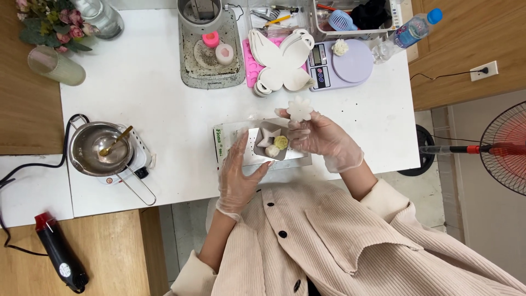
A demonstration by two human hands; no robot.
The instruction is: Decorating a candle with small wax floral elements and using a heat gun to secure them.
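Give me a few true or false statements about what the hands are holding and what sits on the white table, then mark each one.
1. The right hand holds a white flower-shaped piece. True.
2. Both hands are bare. False: both wear clear gloves.
3. The left hand touches a small grey tray. True.
4. The metal pot is on the person's right. False: it stands to the person's left.
5. A gold spoon rests in the pot. True.
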